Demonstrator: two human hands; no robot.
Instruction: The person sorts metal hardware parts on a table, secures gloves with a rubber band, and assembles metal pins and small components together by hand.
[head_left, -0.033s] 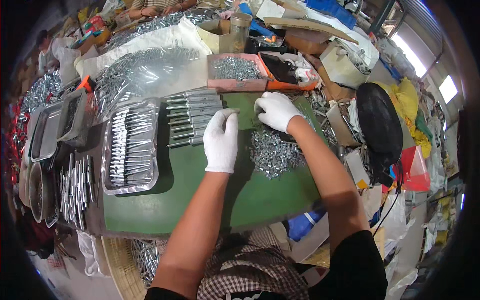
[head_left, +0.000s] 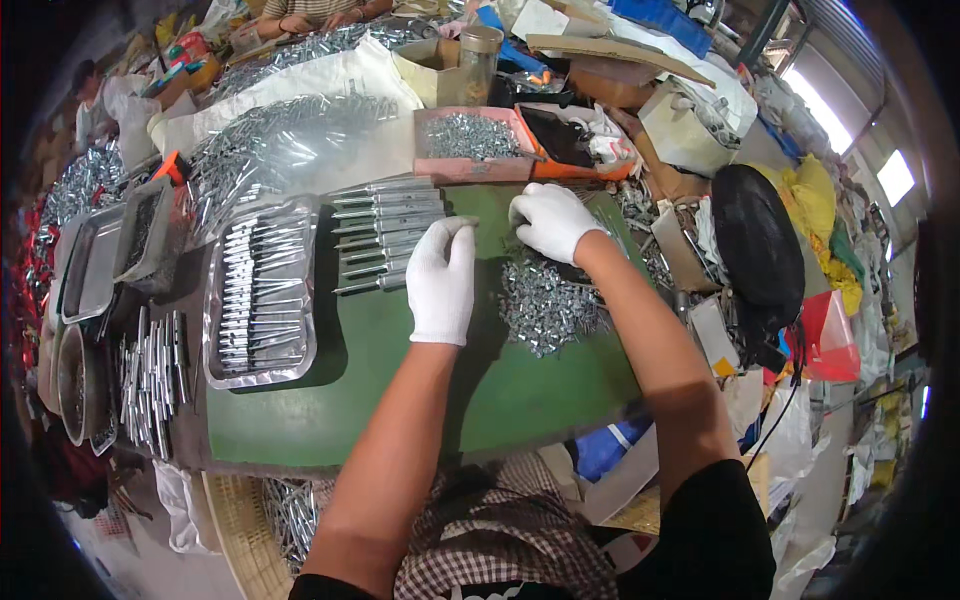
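My left hand (head_left: 443, 285), in a white glove, is over the green work mat (head_left: 400, 400), thumb and fingers brought together. What they hold, if anything, is too small to make out. Just left of it lies a row of metal bolts with sleeves (head_left: 385, 232), pointed ends to the left. My right hand (head_left: 557, 225), also white-gloved, has its fingers curled in above the far side of a heap of small metal parts (head_left: 550, 310); its fingertips hide whatever is in them. Left of the bolt row, a silver tray (head_left: 311, 330) holds more bolts lined up side by side.
Beyond my hands stand a pink bin of small metal parts (head_left: 470, 135) and an orange-rimmed bin (head_left: 580, 140). Loose metal tubes (head_left: 153, 380) lie at the left. Bolts are heaped on a white sheet (head_left: 385, 90) at far left. A black bag (head_left: 758, 245) is at right.
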